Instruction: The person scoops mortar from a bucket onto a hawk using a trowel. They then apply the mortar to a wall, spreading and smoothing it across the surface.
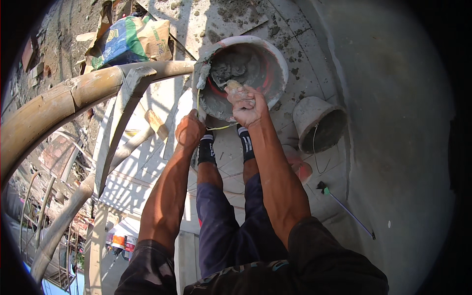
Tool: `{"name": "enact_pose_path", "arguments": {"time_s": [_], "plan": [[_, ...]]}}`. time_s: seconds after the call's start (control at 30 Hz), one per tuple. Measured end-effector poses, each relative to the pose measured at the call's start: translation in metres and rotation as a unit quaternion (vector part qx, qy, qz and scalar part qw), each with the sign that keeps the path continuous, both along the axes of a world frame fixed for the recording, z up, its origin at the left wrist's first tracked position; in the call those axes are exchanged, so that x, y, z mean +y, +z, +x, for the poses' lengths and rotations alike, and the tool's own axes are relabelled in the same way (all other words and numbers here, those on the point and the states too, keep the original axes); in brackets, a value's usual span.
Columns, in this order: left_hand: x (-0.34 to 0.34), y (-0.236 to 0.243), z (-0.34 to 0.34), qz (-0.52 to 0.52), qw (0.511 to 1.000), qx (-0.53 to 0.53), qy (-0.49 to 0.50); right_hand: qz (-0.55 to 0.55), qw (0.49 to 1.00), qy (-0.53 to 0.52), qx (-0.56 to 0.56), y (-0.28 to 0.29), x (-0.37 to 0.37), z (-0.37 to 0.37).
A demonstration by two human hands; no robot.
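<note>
My left hand (190, 129) is closed beside the lower left of a cement-crusted bucket (275, 73), next to a thin yellow-green strip (219, 127); what its fingers grip is hidden. My right hand (248, 107), dusted with grey, is closed on a tan, cement-smeared object (236, 87) just inside the bucket's lower rim. Grey wet mortar (228, 66) lies in the bucket, with red showing on its inner wall. My feet in dark striped socks (206, 151) stand just below it.
Curved bamboo poles (54, 103) and a wooden plank (115, 128) cross the left side above rubble. A torn sack (128, 42) lies at upper left. A second bucket (307, 113) lies right, near a long purple-handled tool (351, 214). A grey concrete surface (393, 147) borders the right.
</note>
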State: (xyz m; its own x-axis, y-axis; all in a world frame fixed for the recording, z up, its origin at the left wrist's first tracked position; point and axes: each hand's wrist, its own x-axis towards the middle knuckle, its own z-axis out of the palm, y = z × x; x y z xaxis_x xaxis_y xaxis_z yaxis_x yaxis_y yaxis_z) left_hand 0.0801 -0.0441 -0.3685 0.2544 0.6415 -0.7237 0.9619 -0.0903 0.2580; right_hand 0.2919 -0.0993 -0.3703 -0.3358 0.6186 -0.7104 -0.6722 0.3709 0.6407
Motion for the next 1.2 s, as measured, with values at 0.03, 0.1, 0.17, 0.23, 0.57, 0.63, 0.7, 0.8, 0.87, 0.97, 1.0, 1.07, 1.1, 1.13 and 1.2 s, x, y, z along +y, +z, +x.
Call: {"name": "enact_pose_path", "arguments": {"time_s": [0.03, 0.1, 0.17, 0.23, 0.57, 0.63, 0.7, 0.8, 0.87, 0.97, 1.0, 1.07, 1.1, 1.13, 1.2], "plan": [[0.003, 0.004, 0.002, -0.005, 1.0, -0.005, 0.01, -0.001, 1.0, -0.007, 0.004, -0.002, 0.0, 0.004], [0.011, 0.008, 0.011, -0.044, 0.999, 0.025, -0.008, -0.014, 0.994, -0.1, 0.038, -0.002, -0.001, 0.014], [0.021, 0.013, 0.015, -0.077, 0.995, 0.052, -0.021, -0.003, 0.991, -0.129, 0.033, 0.001, -0.003, 0.02], [0.029, 0.015, 0.02, -0.08, 0.995, 0.051, -0.026, 0.008, 0.987, -0.157, 0.02, 0.003, -0.006, 0.024], [0.028, 0.011, 0.006, -0.058, 0.996, 0.043, -0.046, -0.151, 0.537, 0.686, -0.467, 0.092, -0.029, 0.015], [0.031, 0.011, 0.008, -0.067, 0.996, 0.039, -0.041, -0.152, 0.345, 0.729, -0.571, 0.084, -0.033, 0.015], [0.031, 0.008, 0.013, -0.068, 0.996, 0.031, -0.042, -0.147, 0.135, 0.736, -0.647, 0.07, -0.031, 0.02], [0.023, -0.003, 0.003, -0.02, 0.999, 0.015, -0.033, -0.112, 0.131, 0.742, -0.648, 0.039, 0.005, 0.008], [0.025, 0.003, 0.009, -0.027, 0.999, 0.02, -0.04, -0.098, 0.113, 0.762, -0.63, 0.029, 0.022, -0.012], [0.031, 0.01, 0.013, -0.042, 0.998, 0.038, -0.038, -0.043, 0.009, 0.774, -0.631, 0.024, 0.03, -0.027], [0.033, 0.01, 0.015, -0.051, 0.997, 0.053, -0.03, -0.045, 0.009, 0.774, -0.631, 0.022, 0.032, -0.031], [0.034, 0.01, 0.018, -0.055, 0.996, 0.062, -0.033, -0.001, -0.034, 0.78, -0.625, 0.019, 0.031, -0.036], [0.035, 0.01, 0.021, -0.058, 0.995, 0.072, -0.036, -0.003, -0.035, 0.781, -0.624, 0.019, 0.026, -0.034], [0.038, 0.007, 0.016, -0.054, 0.995, 0.073, -0.037, 0.071, -0.086, 0.798, -0.592, 0.02, 0.025, -0.035], [0.042, -0.001, 0.008, -0.048, 0.995, 0.083, -0.028, 0.142, -0.137, 0.807, -0.557, 0.022, 0.022, -0.034]]}}
